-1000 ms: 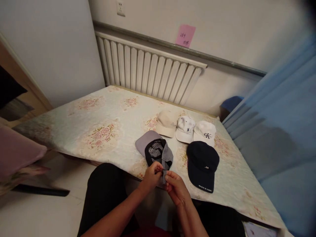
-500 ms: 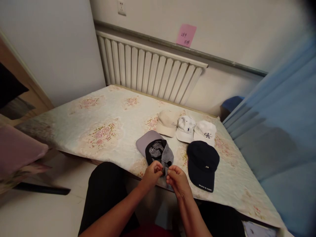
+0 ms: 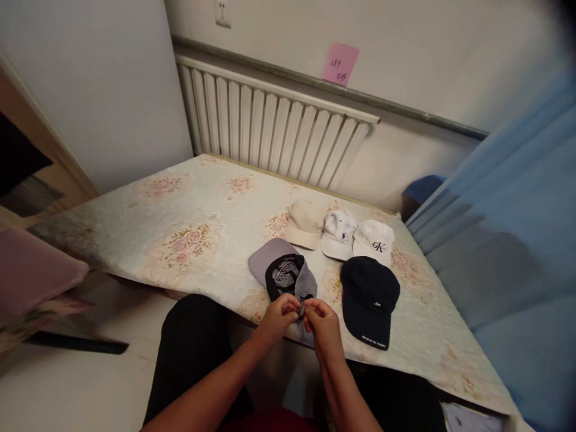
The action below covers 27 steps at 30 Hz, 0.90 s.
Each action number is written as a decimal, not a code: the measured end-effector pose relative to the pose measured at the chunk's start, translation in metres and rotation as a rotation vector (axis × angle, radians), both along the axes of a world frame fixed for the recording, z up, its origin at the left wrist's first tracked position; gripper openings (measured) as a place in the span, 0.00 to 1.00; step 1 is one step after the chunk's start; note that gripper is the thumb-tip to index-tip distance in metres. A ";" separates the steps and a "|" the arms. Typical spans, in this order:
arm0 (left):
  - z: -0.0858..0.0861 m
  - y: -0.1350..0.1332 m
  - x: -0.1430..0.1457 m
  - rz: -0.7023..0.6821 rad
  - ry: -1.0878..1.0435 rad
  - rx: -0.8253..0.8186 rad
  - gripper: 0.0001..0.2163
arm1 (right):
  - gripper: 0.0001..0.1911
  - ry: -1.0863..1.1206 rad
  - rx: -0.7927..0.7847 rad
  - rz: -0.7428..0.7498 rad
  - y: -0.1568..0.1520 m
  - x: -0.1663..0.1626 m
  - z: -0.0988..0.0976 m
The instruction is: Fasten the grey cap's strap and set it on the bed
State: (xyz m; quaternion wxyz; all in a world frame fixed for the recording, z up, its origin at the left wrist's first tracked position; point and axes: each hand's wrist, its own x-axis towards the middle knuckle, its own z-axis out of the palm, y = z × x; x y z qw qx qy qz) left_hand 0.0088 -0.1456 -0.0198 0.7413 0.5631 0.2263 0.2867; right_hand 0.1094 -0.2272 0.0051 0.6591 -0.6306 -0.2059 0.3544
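Floral quilted cover on the bed (image 3: 189, 216) — biggest item, spreads away from both hands to the far side and to the left; wide bare stretch on the left, near edge runs right under the hands. Ribbed white radiator (image 3: 270, 129) beyond it, at the wall; pink note (image 3: 340, 63) above that. Blue curtain (image 3: 517, 240) well off to the right of the right hand.

Caps, far to near:
- beige cap (image 3: 305, 224), white cap (image 3: 337, 233) w/ small marks, white cap w/ black logo (image 3: 374, 241) — one row, touching or nearly so, beyond the hands.
- black cap (image 3: 369, 300) — just right of the right hand, brim pointing toward the bed's near edge.
- grey cap (image 3: 284, 273) — upside down, dark lining showing, brim pointing away and to the left, back strap end toward the hands. Long axis runs from the hands out to upper left.

Left hand (image 3: 278, 317) and right hand (image 3: 322, 327) — both pinched shut on the grey cap's back strap, fingertips nearly meeting at the bed edge. Each equally near the cap. What exactly the fingertips work on is too small to tell.

Black-clad knees below the hands, off the bed. Open room: left of the left hand and straight ahead past the grey cap's brim; right side crowded by the black cap.
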 end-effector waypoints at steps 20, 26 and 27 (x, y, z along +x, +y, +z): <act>-0.001 0.002 -0.004 -0.009 0.026 -0.050 0.09 | 0.06 -0.191 -0.104 0.215 -0.002 0.009 0.023; 0.000 0.004 -0.007 -0.002 0.043 -0.074 0.08 | 0.07 -0.138 -0.141 0.225 0.001 0.011 0.021; 0.000 0.004 -0.007 -0.002 0.044 -0.076 0.08 | 0.07 -0.143 -0.147 0.219 0.002 0.010 0.021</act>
